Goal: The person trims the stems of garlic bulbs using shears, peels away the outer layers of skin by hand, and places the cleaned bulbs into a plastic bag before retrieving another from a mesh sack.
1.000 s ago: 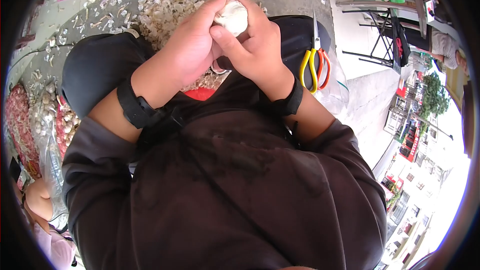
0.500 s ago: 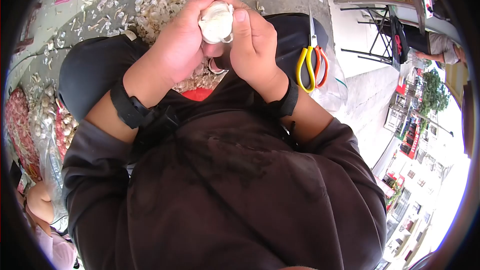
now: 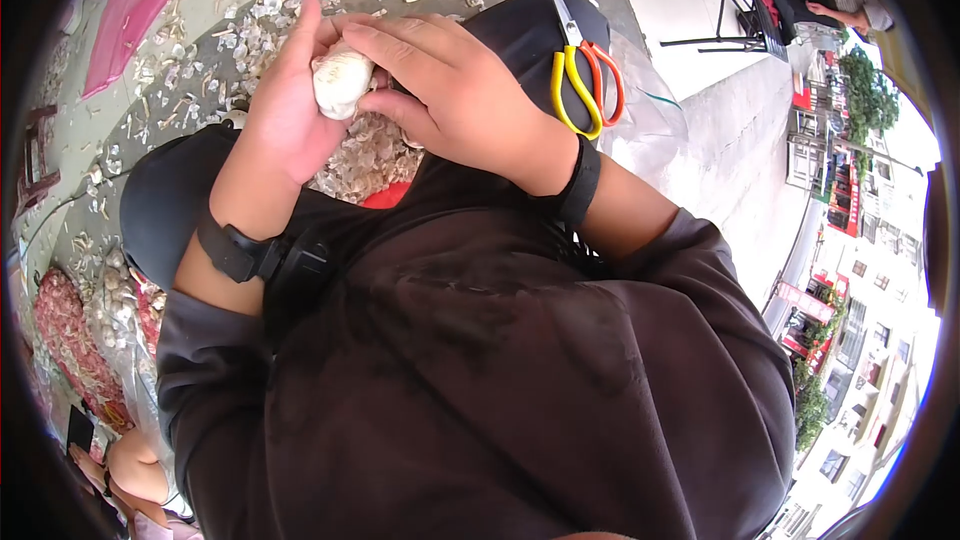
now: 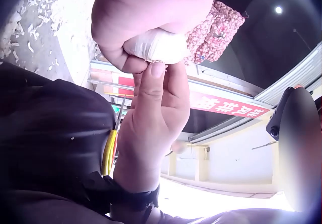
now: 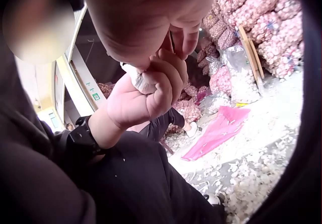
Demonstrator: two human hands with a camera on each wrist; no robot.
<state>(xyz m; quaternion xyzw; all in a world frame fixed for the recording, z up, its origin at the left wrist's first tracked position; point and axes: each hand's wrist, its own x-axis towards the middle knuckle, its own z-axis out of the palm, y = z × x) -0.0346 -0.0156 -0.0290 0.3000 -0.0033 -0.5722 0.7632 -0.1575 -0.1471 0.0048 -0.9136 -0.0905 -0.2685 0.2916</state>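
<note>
A white garlic bulb (image 3: 340, 80) lies in my left hand (image 3: 290, 110), whose fingers curl round it above my left knee. My right hand (image 3: 460, 100) reaches across from the right, and its fingertips pinch the bulb's skin. In the left wrist view the garlic bulb (image 4: 156, 45) sits between the left hand (image 4: 151, 7) above and the right hand (image 4: 151, 118) below, the thumb nail against it. In the right wrist view the left hand (image 5: 141, 93) wraps the garlic bulb (image 5: 138, 78), mostly hiding it, with the right hand (image 5: 146, 17) close above.
Yellow and orange scissors (image 3: 580, 70) lie on my right knee. Garlic peels (image 3: 365, 160) cover my lap and the ground (image 3: 250, 0). Mesh bags of garlic (image 3: 70, 340) lie at the left. A pink sheet (image 3: 140, 0) lies on the ground. A person sits behind at lower left.
Both hands have moved left and lower with the bulb. It was held up between both hands' fingertips; now it rests in the left palm with the right fingers over it.
</note>
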